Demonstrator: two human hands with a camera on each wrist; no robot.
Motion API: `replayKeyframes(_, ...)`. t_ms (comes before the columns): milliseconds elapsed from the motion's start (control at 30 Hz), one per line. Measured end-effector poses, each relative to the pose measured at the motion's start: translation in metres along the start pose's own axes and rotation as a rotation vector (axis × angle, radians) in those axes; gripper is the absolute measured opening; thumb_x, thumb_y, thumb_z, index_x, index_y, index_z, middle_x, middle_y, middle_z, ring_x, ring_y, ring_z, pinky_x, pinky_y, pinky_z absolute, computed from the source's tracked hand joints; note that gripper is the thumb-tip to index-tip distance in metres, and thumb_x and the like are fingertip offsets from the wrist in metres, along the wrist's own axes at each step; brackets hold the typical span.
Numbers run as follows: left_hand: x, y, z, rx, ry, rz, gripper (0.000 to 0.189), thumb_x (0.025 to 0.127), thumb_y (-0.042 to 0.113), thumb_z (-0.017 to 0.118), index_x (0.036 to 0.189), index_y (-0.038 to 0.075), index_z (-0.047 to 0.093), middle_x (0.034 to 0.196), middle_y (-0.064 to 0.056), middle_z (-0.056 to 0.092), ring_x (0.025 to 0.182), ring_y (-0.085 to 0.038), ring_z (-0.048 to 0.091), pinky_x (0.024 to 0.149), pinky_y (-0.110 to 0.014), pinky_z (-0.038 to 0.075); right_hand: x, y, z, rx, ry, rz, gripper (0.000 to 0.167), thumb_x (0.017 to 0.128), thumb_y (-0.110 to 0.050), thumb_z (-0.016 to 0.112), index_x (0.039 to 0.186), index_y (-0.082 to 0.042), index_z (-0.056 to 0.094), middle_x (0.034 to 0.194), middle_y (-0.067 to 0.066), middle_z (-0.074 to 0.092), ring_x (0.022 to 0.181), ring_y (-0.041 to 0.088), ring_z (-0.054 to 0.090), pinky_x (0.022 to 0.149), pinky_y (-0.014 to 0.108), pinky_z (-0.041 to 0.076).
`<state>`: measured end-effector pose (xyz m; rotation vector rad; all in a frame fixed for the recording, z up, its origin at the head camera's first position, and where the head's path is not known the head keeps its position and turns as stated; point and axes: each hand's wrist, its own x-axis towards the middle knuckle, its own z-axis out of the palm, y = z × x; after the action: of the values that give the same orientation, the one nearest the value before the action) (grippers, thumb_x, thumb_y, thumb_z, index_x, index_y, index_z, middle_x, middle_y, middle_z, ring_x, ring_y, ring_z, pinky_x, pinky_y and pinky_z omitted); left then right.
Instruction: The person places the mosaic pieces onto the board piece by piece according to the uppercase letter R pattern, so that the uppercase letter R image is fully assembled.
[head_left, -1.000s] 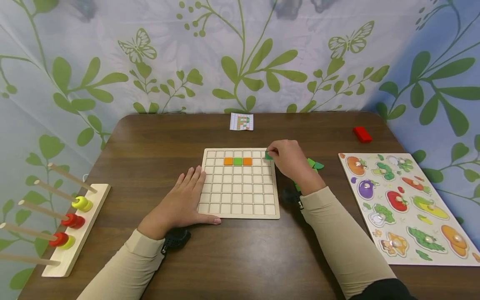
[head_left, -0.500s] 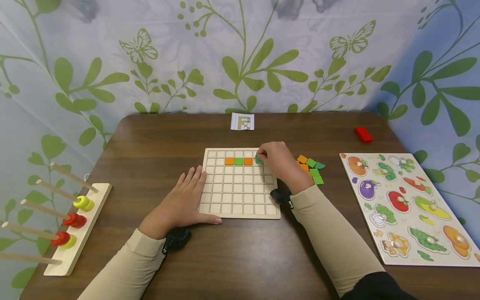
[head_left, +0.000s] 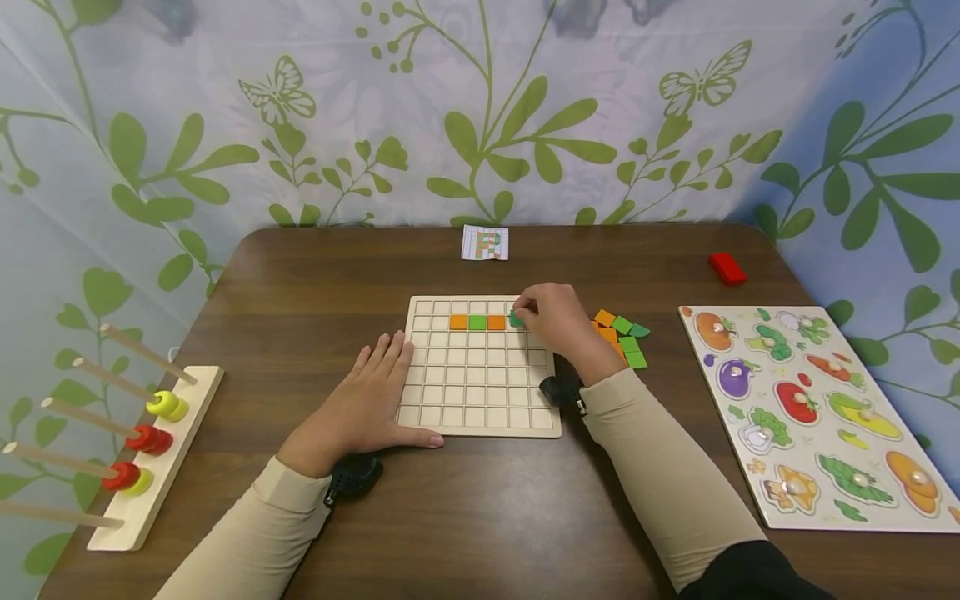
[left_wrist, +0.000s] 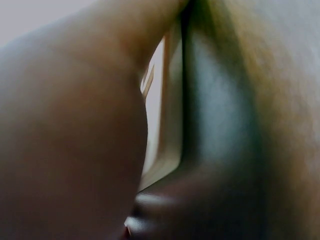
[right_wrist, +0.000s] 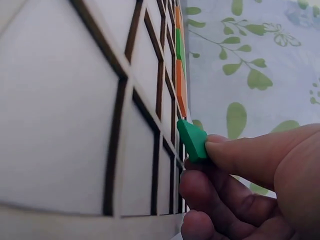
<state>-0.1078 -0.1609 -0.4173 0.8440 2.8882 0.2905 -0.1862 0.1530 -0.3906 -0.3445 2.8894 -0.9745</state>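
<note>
A pale wooden grid board [head_left: 476, 396] lies on the table, with an orange tile [head_left: 458, 322], a light green tile [head_left: 477, 322] and another orange tile [head_left: 496, 322] side by side in its second row from the back. My right hand [head_left: 558, 321] pinches a darker green tile [right_wrist: 192, 140] between thumb and fingers, just right of that row. In the right wrist view this tile is tilted, one end close over the grid. My left hand [head_left: 363, 396] rests flat, fingers spread along the board's left edge, thumb by its front corner. The left wrist view is mostly blurred skin.
Several loose orange and green tiles [head_left: 628, 343] lie right of the board. A small pattern card [head_left: 485, 242] lies behind it. A vegetable puzzle board [head_left: 817, 417] and a red block [head_left: 727, 269] are at right. At left stands a peg rack [head_left: 161, 458] with rings.
My right hand has moved left with the darker green tile, from the board's right edge to beside the orange tile, then almost stopped. The loose tiles have come into view. My left hand stays put.
</note>
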Motion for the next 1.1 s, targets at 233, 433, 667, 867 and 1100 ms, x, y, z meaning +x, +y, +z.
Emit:
replayKeyframes(233,0.0002,0.0010,-0.0008,0.004,0.001,0.000,0.148,0.070,0.097,0.062,0.164,-0.008,0.019,0.170,-0.029,0.014,0.156,-0.045,0.012,0.123,-0.059,0.015,-0.0002,0.0008,-0.0005,0.042,-0.029,0.032,0.015,0.105,-0.014,0.069,0.113,-0.005,0.079,0.101,0.006,0.071,0.093,0.026,0.062,0.083,0.042,0.053)
replayKeyframes(433,0.0001,0.0008,-0.0008,0.003,-0.001,0.001,0.147,0.070,0.097,0.062,0.164,-0.008,0.019,0.170,-0.029,0.014,0.156,-0.045,0.012,0.123,-0.059,0.015,-0.0012,-0.0024,0.0008,0.024,-0.042,0.033,0.015,0.105,-0.013,0.070,0.112,-0.003,0.078,0.102,0.008,0.072,0.092,0.026,0.063,0.083,0.042,0.054)
replayKeyframes(667,-0.0005,-0.0001,-0.0005,-0.001,-0.003,0.002,0.148,0.070,0.098,0.060,0.164,-0.009,0.019,0.170,-0.029,0.014,0.156,-0.046,0.012,0.122,-0.059,0.015,0.0004,-0.0038,0.0055,-0.053,-0.029,0.002,0.014,0.103,-0.012,0.072,0.109,-0.004,0.081,0.103,0.008,0.074,0.094,0.026,0.064,0.083,0.041,0.055)
replayKeyframes(867,-0.0006,-0.0008,0.0008,-0.001,-0.004,-0.001,0.148,0.069,0.099,0.058,0.164,-0.009,0.020,0.169,-0.029,0.014,0.156,-0.046,0.012,0.122,-0.060,0.015,-0.0004,-0.0017,0.0037,-0.020,-0.051,0.010,0.015,0.103,-0.014,0.072,0.111,-0.005,0.081,0.102,0.006,0.074,0.095,0.026,0.063,0.083,0.042,0.054)
replayKeyframes(1100,-0.0002,-0.0010,0.0011,0.005,0.001,0.003,0.148,0.070,0.098,0.059,0.164,-0.009,0.020,0.170,-0.029,0.014,0.156,-0.046,0.012,0.122,-0.059,0.015,-0.0023,-0.0002,-0.0036,0.041,-0.125,0.016,0.020,0.099,-0.015,0.078,0.116,-0.004,0.079,0.105,0.005,0.073,0.099,0.025,0.066,0.088,0.042,0.055)
